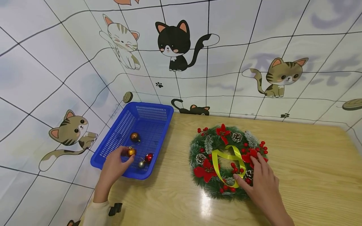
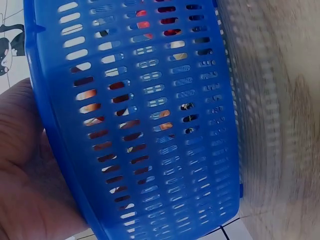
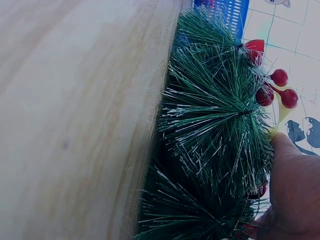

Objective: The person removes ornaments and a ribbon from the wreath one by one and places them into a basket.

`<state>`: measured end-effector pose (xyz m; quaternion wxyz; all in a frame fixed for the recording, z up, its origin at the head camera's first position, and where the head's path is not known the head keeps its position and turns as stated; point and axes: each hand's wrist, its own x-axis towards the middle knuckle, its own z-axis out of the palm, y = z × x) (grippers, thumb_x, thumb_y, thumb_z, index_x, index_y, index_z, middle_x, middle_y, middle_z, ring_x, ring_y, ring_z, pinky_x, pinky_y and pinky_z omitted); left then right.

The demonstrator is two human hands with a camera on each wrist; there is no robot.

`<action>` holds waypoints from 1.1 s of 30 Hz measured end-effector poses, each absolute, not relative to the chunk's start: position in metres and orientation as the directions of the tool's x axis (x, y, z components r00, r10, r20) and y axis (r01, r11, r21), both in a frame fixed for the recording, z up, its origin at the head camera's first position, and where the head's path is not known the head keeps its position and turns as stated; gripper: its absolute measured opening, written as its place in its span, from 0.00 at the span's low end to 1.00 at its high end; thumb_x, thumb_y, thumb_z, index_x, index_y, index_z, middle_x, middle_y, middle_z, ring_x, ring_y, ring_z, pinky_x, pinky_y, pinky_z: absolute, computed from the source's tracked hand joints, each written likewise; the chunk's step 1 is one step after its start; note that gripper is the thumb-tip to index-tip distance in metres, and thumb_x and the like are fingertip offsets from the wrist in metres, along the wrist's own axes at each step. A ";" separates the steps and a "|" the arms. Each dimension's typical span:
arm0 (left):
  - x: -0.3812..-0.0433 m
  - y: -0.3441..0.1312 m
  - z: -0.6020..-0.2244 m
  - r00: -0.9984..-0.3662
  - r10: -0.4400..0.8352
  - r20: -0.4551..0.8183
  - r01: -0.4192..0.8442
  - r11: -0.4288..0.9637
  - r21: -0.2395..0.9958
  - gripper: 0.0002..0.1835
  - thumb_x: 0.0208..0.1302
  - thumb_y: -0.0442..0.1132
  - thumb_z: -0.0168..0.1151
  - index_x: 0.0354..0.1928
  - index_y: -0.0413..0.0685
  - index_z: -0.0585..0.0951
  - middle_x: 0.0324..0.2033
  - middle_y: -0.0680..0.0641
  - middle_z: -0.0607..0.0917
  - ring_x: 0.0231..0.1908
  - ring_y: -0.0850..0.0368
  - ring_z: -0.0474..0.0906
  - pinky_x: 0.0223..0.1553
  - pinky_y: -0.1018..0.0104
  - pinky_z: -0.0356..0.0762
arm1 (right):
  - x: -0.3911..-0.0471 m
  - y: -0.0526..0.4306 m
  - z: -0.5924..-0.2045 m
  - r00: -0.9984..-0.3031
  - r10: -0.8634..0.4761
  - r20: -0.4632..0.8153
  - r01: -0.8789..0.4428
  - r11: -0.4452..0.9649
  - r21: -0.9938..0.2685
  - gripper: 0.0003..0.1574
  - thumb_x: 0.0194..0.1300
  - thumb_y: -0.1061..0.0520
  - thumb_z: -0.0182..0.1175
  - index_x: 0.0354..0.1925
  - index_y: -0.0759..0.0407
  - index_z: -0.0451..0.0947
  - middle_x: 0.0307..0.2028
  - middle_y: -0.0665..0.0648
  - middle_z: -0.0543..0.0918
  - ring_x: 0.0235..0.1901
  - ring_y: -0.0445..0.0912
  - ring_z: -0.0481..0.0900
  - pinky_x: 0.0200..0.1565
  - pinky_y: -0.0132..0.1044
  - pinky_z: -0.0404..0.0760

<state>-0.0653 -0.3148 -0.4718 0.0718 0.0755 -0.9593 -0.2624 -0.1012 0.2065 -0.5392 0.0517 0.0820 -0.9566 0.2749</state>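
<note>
My left hand (image 1: 114, 164) reaches over the near rim of a blue plastic basket (image 1: 167, 125) and pinches a gold Christmas bauble (image 1: 131, 152) between thumb and fingers. A brown-gold bauble (image 1: 134, 137), a red bauble (image 1: 148, 158) and a small silver bauble (image 1: 141, 164) lie inside. In the left wrist view, the basket's slotted wall (image 2: 150, 125) hides the fingertips. My right hand (image 1: 264, 185) rests on the right side of a green Christmas wreath (image 1: 209, 144), fingers extended near a red flower. Its thumb touches the wreath beside a yellow ribbon (image 1: 216, 163).
Basket and wreath stand apart on a light wooden table (image 1: 311, 163). A cloth wall (image 1: 226, 62) printed with cartoon cats rises behind the table and along its left side. Pine cones (image 1: 237, 137), red berries and red flowers stick up from the wreath.
</note>
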 end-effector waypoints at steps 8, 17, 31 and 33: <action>-0.071 -0.310 -0.470 -0.986 -0.167 0.020 -0.136 0.859 0.493 0.21 0.71 0.40 0.72 0.57 0.31 0.82 0.51 0.33 0.87 0.52 0.32 0.84 0.54 0.35 0.81 | -0.096 0.210 -0.536 -0.987 -0.106 0.121 -0.153 0.850 -0.504 0.66 0.67 0.29 0.73 0.78 0.73 0.61 0.81 0.75 0.55 0.72 0.78 0.60 0.54 0.84 0.64; -0.075 -0.316 -0.468 -0.987 -0.149 -0.053 -0.157 0.886 0.437 0.20 0.70 0.41 0.74 0.52 0.30 0.84 0.46 0.35 0.87 0.46 0.37 0.83 0.47 0.39 0.83 | -0.095 0.206 -0.540 -0.986 -0.109 0.122 -0.157 0.842 -0.516 0.65 0.68 0.28 0.72 0.78 0.72 0.62 0.81 0.74 0.55 0.72 0.78 0.59 0.54 0.83 0.63; -0.101 -0.323 -0.468 -0.969 -0.074 -0.236 -0.148 0.938 0.314 0.14 0.64 0.41 0.74 0.38 0.37 0.81 0.31 0.46 0.79 0.32 0.48 0.74 0.35 0.47 0.76 | -0.098 0.207 -0.537 -0.984 -0.115 0.136 -0.169 0.842 -0.511 0.64 0.69 0.29 0.72 0.78 0.71 0.62 0.82 0.73 0.55 0.72 0.77 0.60 0.54 0.83 0.64; -0.102 -0.321 -0.465 -0.965 -0.074 -0.251 -0.154 0.936 0.317 0.15 0.65 0.41 0.75 0.40 0.37 0.81 0.33 0.46 0.80 0.33 0.47 0.75 0.37 0.48 0.77 | -0.099 0.206 -0.537 -0.983 -0.119 0.137 -0.173 0.843 -0.509 0.64 0.69 0.28 0.71 0.78 0.71 0.62 0.82 0.73 0.55 0.72 0.77 0.60 0.54 0.83 0.65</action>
